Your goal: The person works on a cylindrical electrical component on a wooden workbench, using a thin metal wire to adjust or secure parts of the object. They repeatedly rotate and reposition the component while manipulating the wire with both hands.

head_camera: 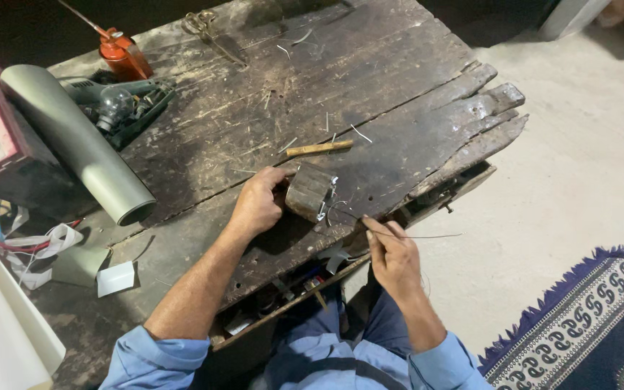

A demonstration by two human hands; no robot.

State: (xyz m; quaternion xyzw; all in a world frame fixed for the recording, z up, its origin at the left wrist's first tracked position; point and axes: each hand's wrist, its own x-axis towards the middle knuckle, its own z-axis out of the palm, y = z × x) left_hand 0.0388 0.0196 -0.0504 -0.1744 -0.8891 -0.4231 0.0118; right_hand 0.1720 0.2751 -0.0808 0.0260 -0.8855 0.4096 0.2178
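Centrally, on a cracked, dark wooden worktop (pixel 370 87), the left hand (pixel 256 204) keeps a closed grip on a small motor stator (pixel 310 191). Right hand (pixel 393 254) pinches a thin wire (pixel 427 235) at the front edge. Wooden stick (pixel 319 149) just beyond. Grey roll (pixel 74 141), oil can (pixel 123 52), scissors (pixel 207 29) far side. Pale concrete floor (pixel 579 159), patterned rug (pixel 594 325) right.

Landmark: the wooden workbench (pixel 399 79)
Hands: two, left hand (pixel 256 204) and right hand (pixel 393 256), both at the workbench's near edge
Cylindrical metal core (pixel 309 191): one, on the workbench
Thin wire (pixel 427 235): one, past its near edge
Wooden stick (pixel 319 149): one, mid-workbench
Scissors (pixel 207 27): one pair, far side
Oil can (pixel 123 52): one, far left
Power tool (pixel 120 105): one, left
Grey rolled sheet (pixel 74 141): one, left edge
Patterned rug (pixel 594 325): one, right of the workbench
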